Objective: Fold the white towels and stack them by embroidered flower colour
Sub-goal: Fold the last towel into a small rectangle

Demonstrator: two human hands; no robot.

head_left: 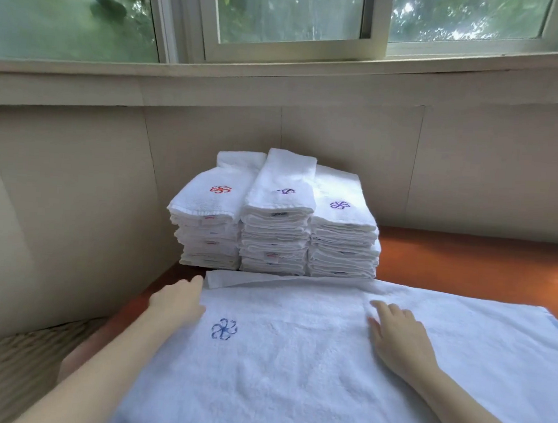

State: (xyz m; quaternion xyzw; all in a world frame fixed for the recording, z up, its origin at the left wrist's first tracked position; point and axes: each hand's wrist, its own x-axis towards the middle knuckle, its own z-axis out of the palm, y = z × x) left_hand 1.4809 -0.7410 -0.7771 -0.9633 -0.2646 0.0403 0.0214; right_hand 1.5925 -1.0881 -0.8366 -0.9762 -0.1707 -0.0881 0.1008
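Left grip [178,303] wide at towel [293,371] edge, right grip [397,338] wide, flat on towel

White towel [325,379], blue flower [224,329]; white stacks [275,241], red flower [220,189], purple flowers [339,205]; orange surface [466,257].

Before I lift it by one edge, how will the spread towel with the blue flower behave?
Probably floppy: the spread towel lies limp, its far edge folded over itself. Its thick terry pile suggests it won't slide easily on the orange surface.
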